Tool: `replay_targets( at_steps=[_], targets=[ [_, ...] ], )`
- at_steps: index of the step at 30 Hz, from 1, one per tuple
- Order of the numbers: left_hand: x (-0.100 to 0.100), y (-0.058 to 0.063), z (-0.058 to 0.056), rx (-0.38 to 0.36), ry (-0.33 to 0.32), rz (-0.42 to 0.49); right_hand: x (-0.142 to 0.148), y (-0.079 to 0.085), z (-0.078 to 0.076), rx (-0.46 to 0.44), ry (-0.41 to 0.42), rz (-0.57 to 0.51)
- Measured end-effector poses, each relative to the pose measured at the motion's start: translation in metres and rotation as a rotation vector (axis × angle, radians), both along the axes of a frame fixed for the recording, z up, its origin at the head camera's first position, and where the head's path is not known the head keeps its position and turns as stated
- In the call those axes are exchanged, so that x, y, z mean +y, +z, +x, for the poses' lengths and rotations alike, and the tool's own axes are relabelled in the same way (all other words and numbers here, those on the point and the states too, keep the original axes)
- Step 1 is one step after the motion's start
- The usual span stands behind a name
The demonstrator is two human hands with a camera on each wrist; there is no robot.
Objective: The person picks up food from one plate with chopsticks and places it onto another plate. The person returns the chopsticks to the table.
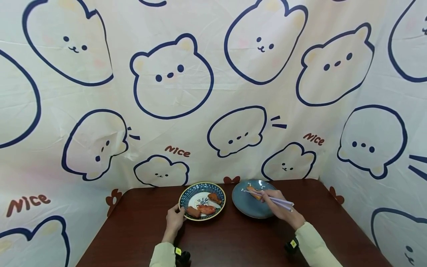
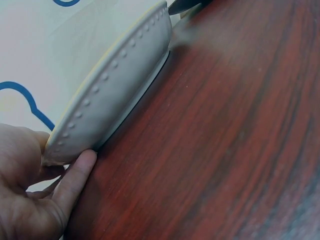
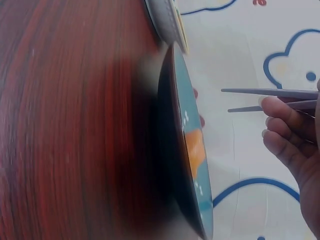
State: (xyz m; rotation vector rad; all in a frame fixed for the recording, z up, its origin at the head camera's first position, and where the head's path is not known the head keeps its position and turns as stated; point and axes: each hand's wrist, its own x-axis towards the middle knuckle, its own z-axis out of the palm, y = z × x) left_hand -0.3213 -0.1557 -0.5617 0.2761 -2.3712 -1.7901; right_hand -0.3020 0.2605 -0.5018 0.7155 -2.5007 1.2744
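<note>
My left hand (image 1: 175, 219) grips the near-left rim of a shallow blue-and-white patterned bowl (image 1: 185, 193). In the left wrist view, a finger (image 2: 75, 177) presses the beaded outer wall of the bowl (image 2: 112, 82) from below. Inside it lie a browned drumstick-like piece (image 1: 214, 198), a reddish sausage-like piece (image 1: 207, 209) and a brown chunk (image 1: 193, 212). My right hand (image 1: 277, 208) holds pale purple chopsticks (image 1: 282, 202) over a blue plate (image 1: 245, 205). An orange-brown food piece (image 3: 195, 152) lies on that plate; the chopstick tips stand apart above it, nothing between them.
Both dishes stand side by side near the back edge of the dark brown wooden table (image 1: 220, 243). Behind and beside it hangs a white cloth (image 1: 197, 133) printed with cartoon bears. Black bands with yellow tags (image 1: 293, 243) sit on the wrists.
</note>
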Motion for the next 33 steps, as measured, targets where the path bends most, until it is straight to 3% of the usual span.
replay_targets(
  at_steps=[19,27,33],
  targets=[
    [0.002,0.000,0.002,0.017,-0.007,0.016,0.034,-0.014,-0.015,-0.232,-0.117,-0.026],
    [0.001,0.005,0.001,0.003,-0.023,0.022,0.038,-0.014,-0.025,-0.269,-0.136,-0.062],
    [0.002,0.003,0.001,-0.007,-0.010,0.012,0.042,-0.019,-0.033,-0.274,-0.098,-0.068]
  ],
)
